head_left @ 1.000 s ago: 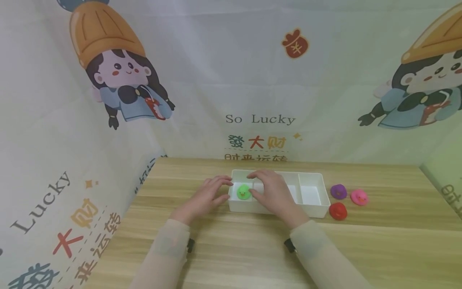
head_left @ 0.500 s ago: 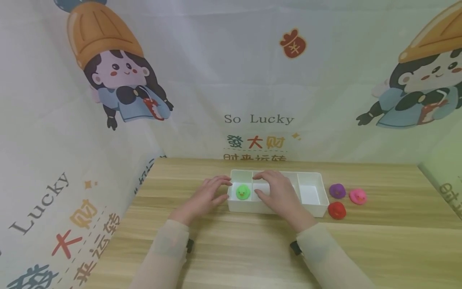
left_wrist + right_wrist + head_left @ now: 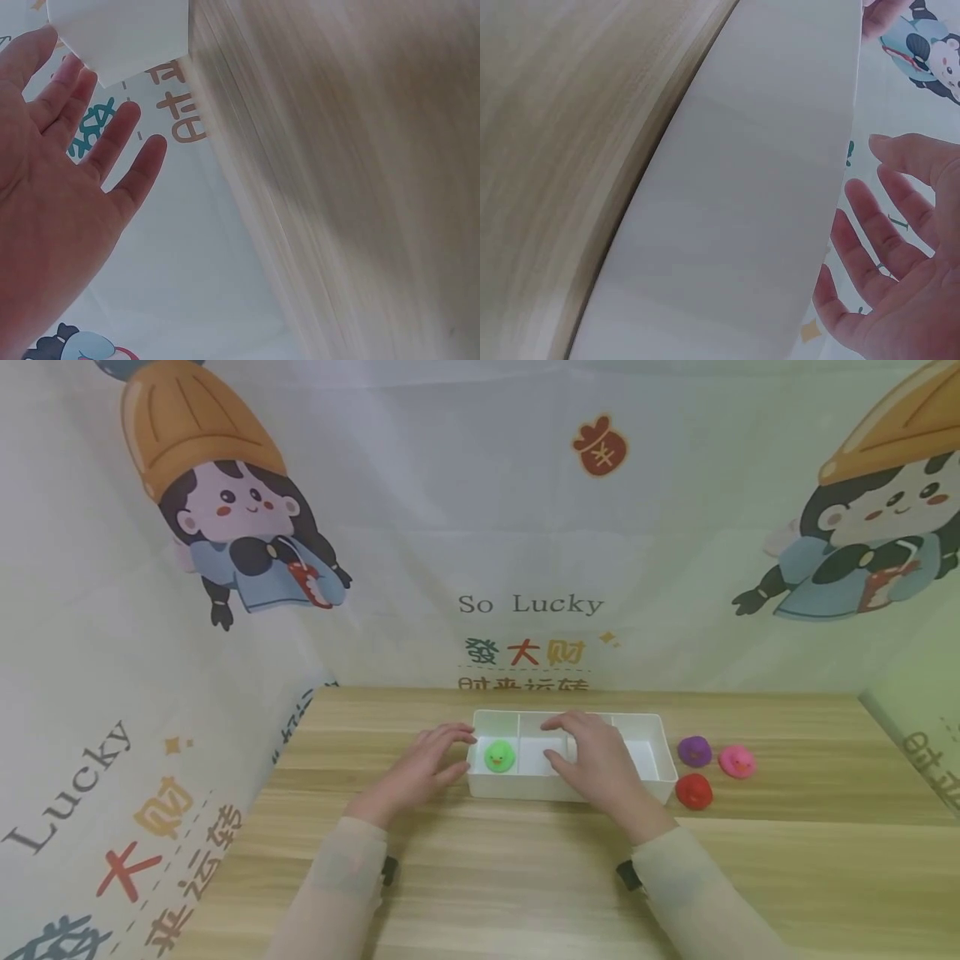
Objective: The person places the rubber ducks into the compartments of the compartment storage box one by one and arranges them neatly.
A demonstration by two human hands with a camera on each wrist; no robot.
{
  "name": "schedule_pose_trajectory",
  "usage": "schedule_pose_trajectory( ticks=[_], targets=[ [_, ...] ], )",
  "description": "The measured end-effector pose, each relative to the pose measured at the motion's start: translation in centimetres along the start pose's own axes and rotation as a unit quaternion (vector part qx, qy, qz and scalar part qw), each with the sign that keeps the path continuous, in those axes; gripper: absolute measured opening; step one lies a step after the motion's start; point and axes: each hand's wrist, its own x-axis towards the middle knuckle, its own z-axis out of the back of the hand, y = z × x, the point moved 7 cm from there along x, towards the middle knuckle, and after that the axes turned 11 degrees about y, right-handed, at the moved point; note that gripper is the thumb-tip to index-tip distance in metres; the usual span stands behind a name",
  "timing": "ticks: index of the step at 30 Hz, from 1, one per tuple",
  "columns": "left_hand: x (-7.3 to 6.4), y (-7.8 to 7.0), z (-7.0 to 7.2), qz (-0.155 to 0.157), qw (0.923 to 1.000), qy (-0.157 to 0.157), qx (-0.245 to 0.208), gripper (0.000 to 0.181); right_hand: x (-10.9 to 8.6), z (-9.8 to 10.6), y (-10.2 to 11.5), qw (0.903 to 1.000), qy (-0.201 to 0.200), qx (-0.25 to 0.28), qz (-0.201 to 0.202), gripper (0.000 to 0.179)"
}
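Note:
A white divided tray (image 3: 517, 787) stands on the wooden table, and a green rubber duck (image 3: 499, 757) sits in its leftmost compartment. My left hand (image 3: 420, 770) is at the tray's left end, fingertips right at the wall. In the left wrist view its fingers are spread and slightly bent beside the tray's corner (image 3: 124, 34). My right hand (image 3: 594, 766) hovers over the middle compartments, thumb and fingers apart with nothing between them. The right wrist view shows that palm (image 3: 907, 277) with loose fingers near the tray's long wall (image 3: 720, 180).
Right of the tray lie a purple duck (image 3: 695, 752), a pink duck (image 3: 738, 762) and a red duck (image 3: 694, 792), the red one close to the tray's front corner. A printed cloth (image 3: 420, 527) hangs behind and beside the table (image 3: 480, 877).
My right hand has let go of the green duck and moved right, away from the left compartment. The duck stays there. My left hand keeps its place at the tray's end.

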Motion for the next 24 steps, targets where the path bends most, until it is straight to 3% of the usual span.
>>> schedule_pose_trajectory(
  ticks=[24],
  targets=[
    [0.0,-0.4,-0.1,-0.008,1.0000,0.000,-0.003,0.042,-2.5,1.8,-1.8,0.9989,-0.042,0.003,-0.021,0.031]
  ],
)
